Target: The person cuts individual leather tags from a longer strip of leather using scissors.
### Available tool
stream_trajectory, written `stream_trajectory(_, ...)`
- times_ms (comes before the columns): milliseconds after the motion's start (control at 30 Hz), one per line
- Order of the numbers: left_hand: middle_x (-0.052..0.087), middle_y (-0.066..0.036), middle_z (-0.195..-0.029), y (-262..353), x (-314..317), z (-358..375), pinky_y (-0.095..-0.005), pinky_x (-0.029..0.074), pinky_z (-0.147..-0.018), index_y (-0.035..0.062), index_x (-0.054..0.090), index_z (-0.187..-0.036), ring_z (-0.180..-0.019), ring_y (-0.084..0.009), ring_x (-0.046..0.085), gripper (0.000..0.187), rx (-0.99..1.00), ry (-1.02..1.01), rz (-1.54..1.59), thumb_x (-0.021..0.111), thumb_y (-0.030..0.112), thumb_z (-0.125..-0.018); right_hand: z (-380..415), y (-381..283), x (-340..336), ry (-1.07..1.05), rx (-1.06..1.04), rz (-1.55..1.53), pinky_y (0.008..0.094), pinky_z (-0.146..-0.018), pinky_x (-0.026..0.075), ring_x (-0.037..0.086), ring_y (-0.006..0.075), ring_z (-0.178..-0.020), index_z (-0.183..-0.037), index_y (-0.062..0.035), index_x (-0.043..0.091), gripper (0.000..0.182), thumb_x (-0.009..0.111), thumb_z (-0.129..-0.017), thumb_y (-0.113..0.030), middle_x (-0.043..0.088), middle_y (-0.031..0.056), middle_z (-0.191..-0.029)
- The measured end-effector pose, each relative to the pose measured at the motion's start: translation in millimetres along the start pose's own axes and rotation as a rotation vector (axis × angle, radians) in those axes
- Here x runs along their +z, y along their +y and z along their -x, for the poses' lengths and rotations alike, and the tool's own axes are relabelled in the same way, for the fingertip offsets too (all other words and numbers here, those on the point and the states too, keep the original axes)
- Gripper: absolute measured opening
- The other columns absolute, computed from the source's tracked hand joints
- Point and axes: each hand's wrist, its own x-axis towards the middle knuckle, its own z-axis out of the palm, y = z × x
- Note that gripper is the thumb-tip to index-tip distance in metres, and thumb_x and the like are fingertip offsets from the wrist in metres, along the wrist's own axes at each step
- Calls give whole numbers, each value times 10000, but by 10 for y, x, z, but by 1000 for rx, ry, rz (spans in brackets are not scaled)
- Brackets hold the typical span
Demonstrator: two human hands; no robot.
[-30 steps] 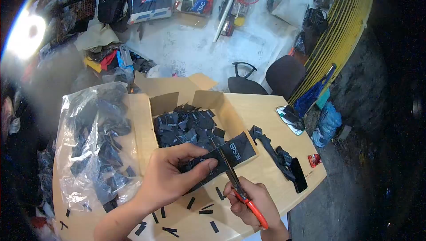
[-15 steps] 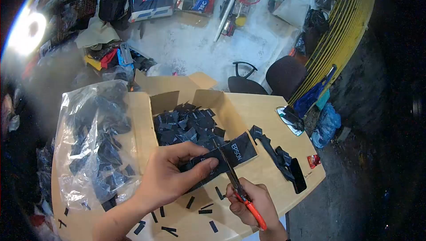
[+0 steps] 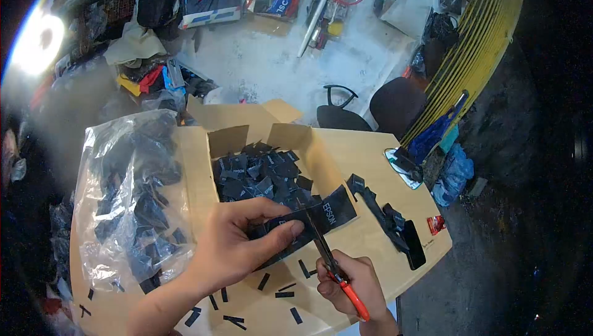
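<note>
My left hand (image 3: 247, 240) pinches a black fabric strip (image 3: 338, 210) printed with white EPSON lettering between thumb and fingers. The strip slants up to the right over the front of an open cardboard box (image 3: 324, 153). In my right hand (image 3: 351, 279) is a pair of scissors (image 3: 354, 302) with red handles, fingers wrapped round them. Its blades lie across the strip just right of my left thumb, beside the EPSON print. Many small black label pieces (image 3: 256, 172) are heaped inside the box.
Narrow black offcuts (image 3: 296, 315) lie scattered on the wooden table (image 3: 370, 150). A clear plastic bag (image 3: 133, 212) with black pieces is at left. Another black strip (image 3: 377, 209), a phone (image 3: 414, 244) and a red packet (image 3: 436, 225) sit at right. Chairs (image 3: 398, 104) stand beyond.
The scissor blades look slightly closer together across the strip, and my right hand has shifted a little. My left hand keeps its pinch.
</note>
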Motion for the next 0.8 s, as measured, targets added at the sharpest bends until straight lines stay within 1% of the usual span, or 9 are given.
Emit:
stream_trajectory(133,633,-12,-749,16,-4,9,-209,431,-616,-24,660,-895,-691,-35,516,167,2,0,-30,671,126,-823,0,10,1,8,-19,42,230,-509,388,454,88,-521,-751,-16,506,445,735,-750,-398,487,20,-594)
stream_trajectory(233,633,-13,-748,48,-4,12,-210,430,-615,-22,661,-892,-690,-35,517,164,-5,5,-32,671,126,-824,2,31,-10,4,10,52,229,-510,395,464,91,-518,-752,-16,510,448,731,-753,-406,492,18,-598)
stream_trajectory(333,631,-11,-748,48,-7,12,-211,429,-610,-23,661,-886,-687,-35,517,162,-14,9,-45,671,126,-823,9,99,-15,-5,-47,97,232,-507,400,470,97,-508,-752,-16,513,414,728,-764,-369,499,19,-597)
stream_trajectory(400,630,-11,-745,35,-7,8,-211,429,-605,-23,661,-883,-681,-35,517,166,-10,1,-19,677,130,-820,12,100,-11,-10,-13,85,232,-508,410,487,97,-509,-753,-15,513,352,728,-772,-293,513,22,-597)
stream_trajectory(433,630,-11,-745,26,-12,6,-211,429,-605,-23,661,-883,-681,-35,517,166,-10,1,-19,677,130,-820,10,98,-6,-10,-12,85,232,-508,410,487,97,-509,-753,-15,513,352,728,-772,-293,513,22,-597)
stream_trajectory(500,631,-13,-747,12,-20,4,-211,428,-605,-24,660,-884,-680,-35,517,170,-37,-5,-35,678,131,-818,5,91,5,10,-39,81,233,-514,422,503,99,-513,-753,-9,512,302,727,-768,-221,526,26,-597)
stream_trajectory(700,634,-16,-750,-11,-11,-10,-212,432,-612,-32,659,-888,-681,-37,522,178,-7,7,-5,676,131,-818,-9,83,6,5,-5,126,236,-521,436,519,106,-516,-748,-3,515,291,726,-761,-204,535,37,-597)
stream_trajectory(800,639,-18,-751,-10,-19,-15,-213,439,-621,-33,659,-889,-690,-39,532,182,-34,4,0,679,133,-816,-15,100,2,-14,3,112,237,-527,443,526,108,-519,-746,-5,519,301,727,-763,-222,537,37,-594)
